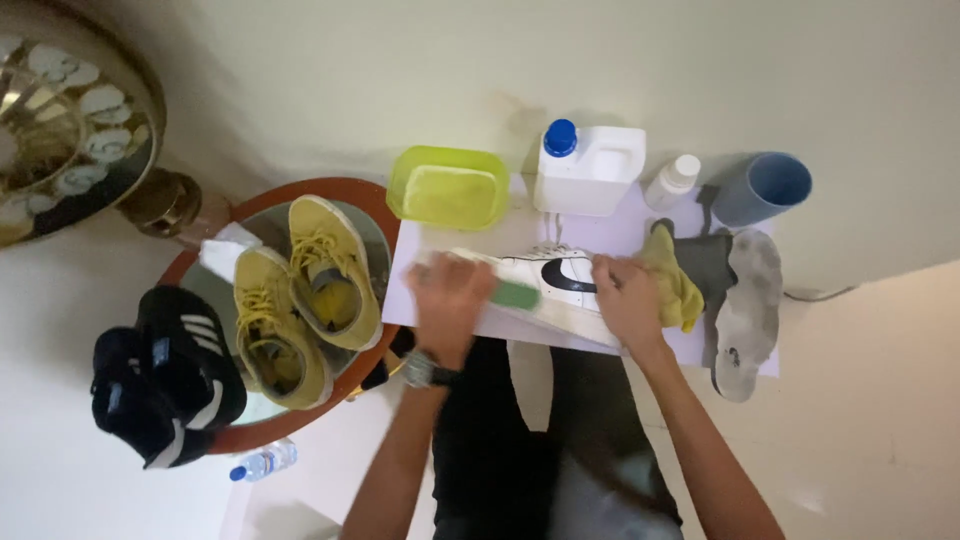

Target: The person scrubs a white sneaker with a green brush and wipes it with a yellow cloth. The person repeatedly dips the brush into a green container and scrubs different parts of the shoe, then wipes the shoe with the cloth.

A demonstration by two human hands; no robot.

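Head view, left hand [447, 297] fingers clamped on green brush [517, 296], right hand [628, 299] gripping white sneaker [545, 272], near sheet edge.

A sneaker [560, 280] is lying on the sheet [640, 232] between the left hand [447, 300] and right hand [628, 297]. Behind it are sitting a tub [449, 187], jug [588, 168] and cup [762, 188]. Two pairs of shoes [300, 295] are resting on the round table [352, 190] to the left.

**Containers in view**

White rectangular jug [588, 170] with blue cap stands at table's far edge. Small white bottle [672, 181] just right of it. Clear water bottle [263, 462], blue cap, lies on floor lower left. No screens, signs.
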